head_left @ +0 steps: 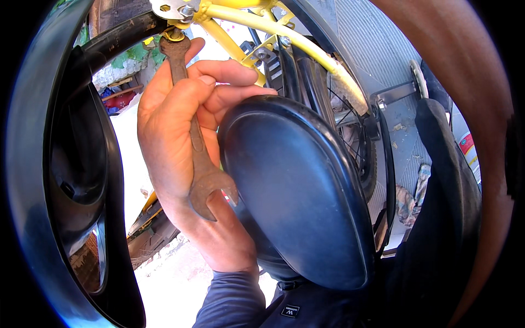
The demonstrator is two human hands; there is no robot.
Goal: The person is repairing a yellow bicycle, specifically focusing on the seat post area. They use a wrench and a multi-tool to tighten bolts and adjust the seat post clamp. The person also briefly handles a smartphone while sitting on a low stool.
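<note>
One hand (180,136) fingers closed round rusty spanner (198,147), top jaw on nut (175,34), other hand unseen

— That spanner (198,139) looks like bare metal, rusty brown and rough, dull all over.

— Yes, no shine on it. The saddle (298,191) beside it is smooth black, like plastic or vinyl, with a soft gloss.

— And the frame tube (284,34)?

— Metal under glossy yellow paint, chipped and scuffed near its lower end. The bolt (262,53) on its bracket is plain grey metal.

— The mudguard (38,164) on the left?

— Glossy black plastic, smooth. The sleeve (229,300) is matt dark blue cloth.
</note>
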